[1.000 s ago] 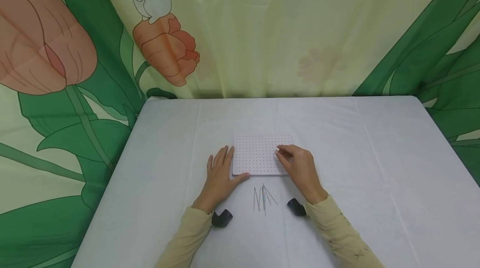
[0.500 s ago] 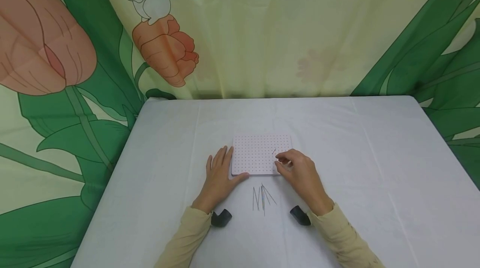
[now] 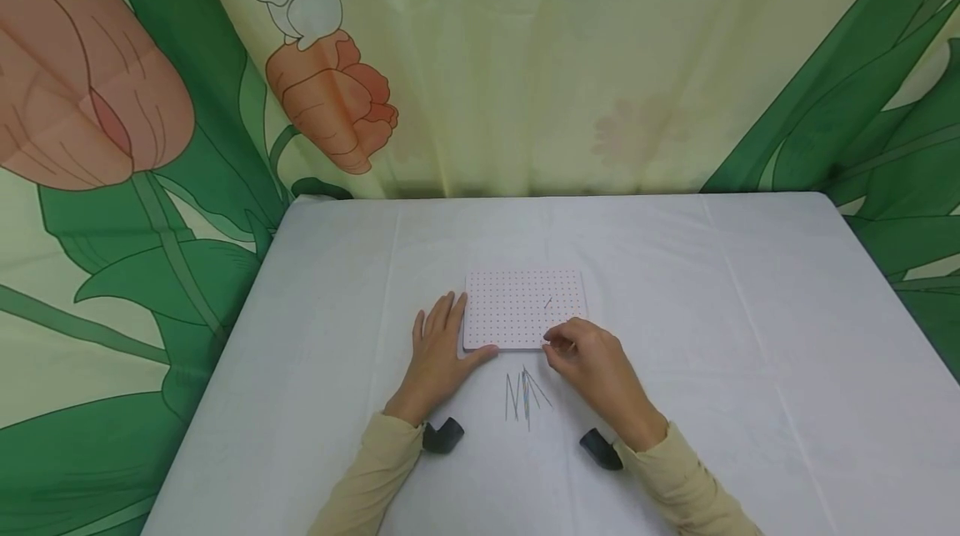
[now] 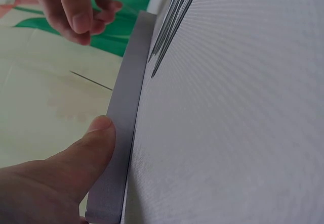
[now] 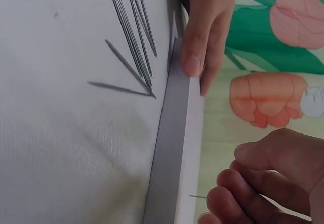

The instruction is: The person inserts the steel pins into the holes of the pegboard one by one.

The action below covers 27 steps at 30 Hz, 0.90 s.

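Note:
A white board (image 3: 510, 307) with rows of small holes lies on the table. My left hand (image 3: 441, 353) rests along its left side with fingers straight, and the thumb (image 4: 101, 133) lies against the front edge. One thin metal needle (image 3: 548, 303) stands in the board, right of centre; the left wrist view shows this needle (image 4: 91, 80) too. My right hand (image 3: 592, 361) hovers over the board's front right part, fingers loosely curled, and I see nothing held in it. Several more needles (image 5: 130, 37) lie loose on the cloth in front of the board.
A white cloth covers the table (image 3: 712, 311). Behind it hangs a curtain (image 3: 525, 61) printed with leaves, a carrot and a flower. Black wrist devices (image 3: 444, 436) sit at both sleeves.
My right hand has come away from the standing needle, leaving it in the board, and has moved toward the board's front edge. My left hand has stayed in place.

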Available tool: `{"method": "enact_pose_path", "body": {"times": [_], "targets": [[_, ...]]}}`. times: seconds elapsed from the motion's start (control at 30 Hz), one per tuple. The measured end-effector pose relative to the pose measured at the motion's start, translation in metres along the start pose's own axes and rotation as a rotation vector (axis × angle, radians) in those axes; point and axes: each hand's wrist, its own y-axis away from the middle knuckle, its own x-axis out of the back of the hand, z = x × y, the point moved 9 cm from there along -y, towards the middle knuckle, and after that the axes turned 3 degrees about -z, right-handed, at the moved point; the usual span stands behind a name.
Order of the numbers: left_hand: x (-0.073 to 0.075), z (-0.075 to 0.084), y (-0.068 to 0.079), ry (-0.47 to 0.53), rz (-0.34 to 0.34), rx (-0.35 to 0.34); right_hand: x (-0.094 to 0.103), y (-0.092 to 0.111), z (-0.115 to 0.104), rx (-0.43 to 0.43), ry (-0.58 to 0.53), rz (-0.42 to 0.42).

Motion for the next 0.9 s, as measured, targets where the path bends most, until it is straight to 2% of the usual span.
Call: {"method": "enact_pose_path", "body": {"times": [0.4, 0.9], "targets": [[-0.002, -0.002, 0.0, -0.01, -0.004, 0.004, -0.019, 0.007, -0.006, -0.036, 0.016, -0.127], [-0.001, -0.002, -0.001, 0.002, -0.01, 0.006, -0.038, 0.014, -0.002, -0.085, 0.064, -0.232]]}}
